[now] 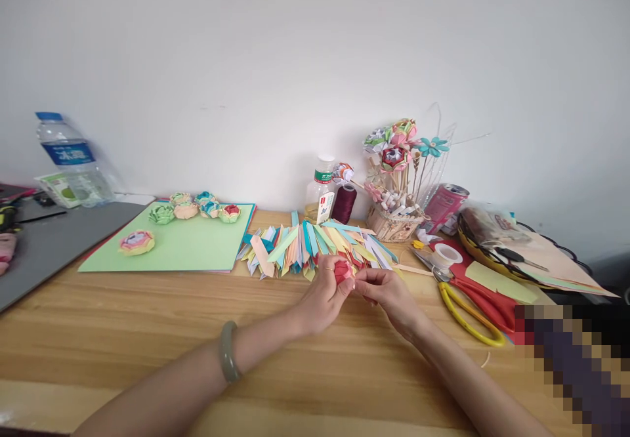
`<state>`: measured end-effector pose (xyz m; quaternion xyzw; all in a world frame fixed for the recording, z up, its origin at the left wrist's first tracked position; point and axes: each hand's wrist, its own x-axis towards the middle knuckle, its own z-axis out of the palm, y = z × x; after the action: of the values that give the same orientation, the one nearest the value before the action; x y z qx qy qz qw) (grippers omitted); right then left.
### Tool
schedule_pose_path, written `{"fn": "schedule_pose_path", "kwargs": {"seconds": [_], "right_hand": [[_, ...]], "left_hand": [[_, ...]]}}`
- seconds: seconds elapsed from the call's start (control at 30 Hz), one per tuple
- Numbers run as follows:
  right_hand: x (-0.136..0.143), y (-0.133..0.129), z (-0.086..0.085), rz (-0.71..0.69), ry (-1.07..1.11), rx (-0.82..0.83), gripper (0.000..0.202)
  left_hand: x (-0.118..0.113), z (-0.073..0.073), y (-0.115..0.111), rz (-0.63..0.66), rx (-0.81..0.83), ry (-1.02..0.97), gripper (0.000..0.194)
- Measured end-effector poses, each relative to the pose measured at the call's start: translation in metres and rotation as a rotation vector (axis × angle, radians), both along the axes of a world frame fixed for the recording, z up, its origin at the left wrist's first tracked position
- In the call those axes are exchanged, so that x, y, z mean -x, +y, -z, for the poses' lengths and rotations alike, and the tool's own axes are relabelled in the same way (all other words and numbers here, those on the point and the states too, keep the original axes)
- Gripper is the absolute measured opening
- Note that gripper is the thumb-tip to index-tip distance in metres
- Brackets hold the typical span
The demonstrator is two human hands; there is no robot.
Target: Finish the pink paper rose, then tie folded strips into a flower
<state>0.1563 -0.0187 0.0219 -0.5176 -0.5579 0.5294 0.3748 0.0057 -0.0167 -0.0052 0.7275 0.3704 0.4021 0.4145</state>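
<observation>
My left hand [317,306], with a bangle on its wrist, is closed round a small red and pink folded-paper flower [342,271]. The fingers and thumb hide part of the flower. At the flower's right edge, the fingertips of my right hand [394,298] are pinched together; whatever they grip is too small to make out. Just behind both hands lies a wide heap of folded paper strips [295,243] in many colours. Several finished paper flowers [136,242] rest on light green paper sheets [191,247] to the left.
Behind the strips stand a small bottle [322,191] and a dark red thread spool [344,204]. A basket [394,220] holds paper flowers on sticks. To the right lie yellow-handled scissors [467,315], red-handled scissors [487,296] and a tape roll [447,254]. A water bottle [73,158] leans far left.
</observation>
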Motion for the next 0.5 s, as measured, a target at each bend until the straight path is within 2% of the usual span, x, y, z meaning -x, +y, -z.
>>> {"fn": "schedule_pose_path", "kwargs": {"seconds": [0.1,0.23,0.33,0.5], "right_hand": [[0.002,-0.002,-0.001,0.006,0.002,-0.015,0.028],[0.001,-0.004,-0.005,0.006,-0.02,-0.084,0.032],[-0.003,-0.006,-0.01,0.046,-0.095,-0.256,0.027],[-0.006,-0.009,-0.016,-0.044,-0.294,-0.549,0.018]], "left_hand": [[-0.001,-0.002,-0.001,-0.005,0.096,-0.103,0.033],[-0.001,-0.005,0.003,0.08,0.437,-0.397,0.036],[-0.001,-0.006,0.008,0.168,0.64,-0.579,0.04],[0.0,-0.006,0.01,0.216,0.831,-0.587,0.051]]}}
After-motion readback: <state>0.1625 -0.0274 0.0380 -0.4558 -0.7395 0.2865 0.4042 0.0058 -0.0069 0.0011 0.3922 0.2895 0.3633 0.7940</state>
